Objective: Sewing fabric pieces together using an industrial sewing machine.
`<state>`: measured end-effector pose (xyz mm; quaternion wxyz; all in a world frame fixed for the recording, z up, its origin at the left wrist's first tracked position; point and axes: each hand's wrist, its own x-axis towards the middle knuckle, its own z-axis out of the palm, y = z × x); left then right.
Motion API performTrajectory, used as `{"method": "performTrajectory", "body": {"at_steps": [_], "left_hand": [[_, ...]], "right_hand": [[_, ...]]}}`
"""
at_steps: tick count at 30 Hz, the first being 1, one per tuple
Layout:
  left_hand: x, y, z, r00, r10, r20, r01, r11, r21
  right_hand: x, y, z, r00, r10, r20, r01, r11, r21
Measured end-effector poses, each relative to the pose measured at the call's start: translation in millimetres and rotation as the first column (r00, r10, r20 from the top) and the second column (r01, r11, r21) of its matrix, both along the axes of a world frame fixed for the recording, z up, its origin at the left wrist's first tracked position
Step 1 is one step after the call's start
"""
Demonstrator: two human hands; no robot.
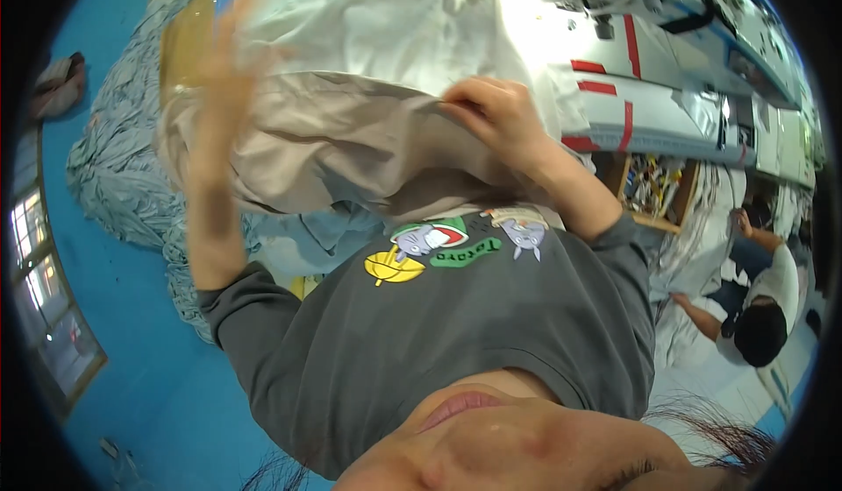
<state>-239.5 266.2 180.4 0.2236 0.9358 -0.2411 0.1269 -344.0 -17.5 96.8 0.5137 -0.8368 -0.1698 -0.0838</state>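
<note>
A beige piece of cloth (342,145) lies in loose folds across my lap and the table's near edge. My right hand (500,114) is closed on the cloth's upper edge, thumb and fingers pinched together. Smeared by motion, my left hand (235,57) is raised over the cloth's left end; its fingers are too blurred to read. Beyond the beige cloth, white fabric (386,31) spreads over the work surface, reaching a brightly lit spot beside the sewing machine (605,26).
Heaped pale blue-grey fabric (123,167) lies on the blue floor (149,351) at my left. To the right, a wooden drawer (653,188) holds many small items below a machine table (649,110) marked with red tape. Farther right, another person (759,302) sits among fabric.
</note>
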Motion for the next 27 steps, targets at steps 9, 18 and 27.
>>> {"method": "performTrajectory", "body": {"at_steps": [9,18,27], "left_hand": [[-76.6,-88.9,-9.8,0.72,-0.352,-0.598,0.372,0.923,-0.096],[-46.9,39.2,82.9,0.994,0.095,-0.047,-0.104,0.953,-0.283],[-16.8,91.9,107.6,0.985,0.163,0.052,-0.136,0.931,-0.34]], "right_hand": [[-16.8,8.3,11.2,0.992,0.059,-0.112,-0.03,0.97,0.243],[-52.1,-45.5,-13.7,0.967,0.166,-0.191,-0.15,0.984,0.099],[-75.1,-62.8,-45.3,0.996,-0.009,-0.092,0.03,0.974,0.225]]}}
